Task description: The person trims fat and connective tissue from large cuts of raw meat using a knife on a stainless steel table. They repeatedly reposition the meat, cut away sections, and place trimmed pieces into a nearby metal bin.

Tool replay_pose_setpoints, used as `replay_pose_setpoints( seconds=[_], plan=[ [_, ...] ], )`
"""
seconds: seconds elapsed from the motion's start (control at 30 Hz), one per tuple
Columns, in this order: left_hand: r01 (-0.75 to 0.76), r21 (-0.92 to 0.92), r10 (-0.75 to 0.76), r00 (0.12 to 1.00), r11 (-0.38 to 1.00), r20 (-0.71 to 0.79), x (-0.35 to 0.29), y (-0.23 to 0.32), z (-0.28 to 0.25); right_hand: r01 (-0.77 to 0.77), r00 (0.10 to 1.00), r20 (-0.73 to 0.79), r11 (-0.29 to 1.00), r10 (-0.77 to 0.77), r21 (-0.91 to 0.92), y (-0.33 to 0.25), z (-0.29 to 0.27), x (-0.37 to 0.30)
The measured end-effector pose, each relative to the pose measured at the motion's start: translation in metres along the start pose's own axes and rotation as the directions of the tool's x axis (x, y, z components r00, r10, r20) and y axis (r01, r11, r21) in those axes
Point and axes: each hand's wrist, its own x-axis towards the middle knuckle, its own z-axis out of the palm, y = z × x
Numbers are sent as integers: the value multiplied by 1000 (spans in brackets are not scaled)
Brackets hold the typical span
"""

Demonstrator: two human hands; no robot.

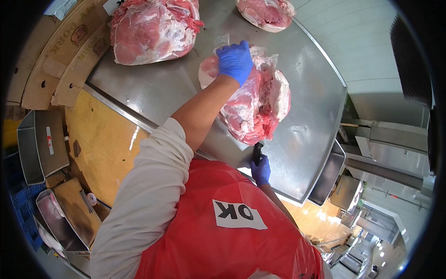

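A large piece of raw meat (246,107), pink with white fat and a deep cleft on its right side, lies on the metal table (311,125). My left hand (236,63), in a blue glove, has its fingers closed on the far part of the meat. Near the table's front edge, my right hand (261,170), gloved in the same blue, is wrapped round the black handle of a knife (258,151). That handle points toward the near end of the meat. The blade does not show.
Another big piece of meat (155,35) sits at the table's far left, and a smaller piece (267,13) at its far edge. Cardboard boxes (60,56) stand along the left. Metal bins (46,144) are lower left; a dark tray (327,174) adjoins the right edge.
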Motion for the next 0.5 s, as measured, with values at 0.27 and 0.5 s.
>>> replay_pose_setpoints(
  seconds=[0.27,0.5],
  plan=[
    [17,-34,-16,1000,999,27,-1,1,-2,-132,988,-57,969,146,209,58,-49,-20],
    [6,-30,-6,1000,1000,-1,0,-1,-3,-118,954,-125,729,271,675,-2,-133,-133]
  ],
)
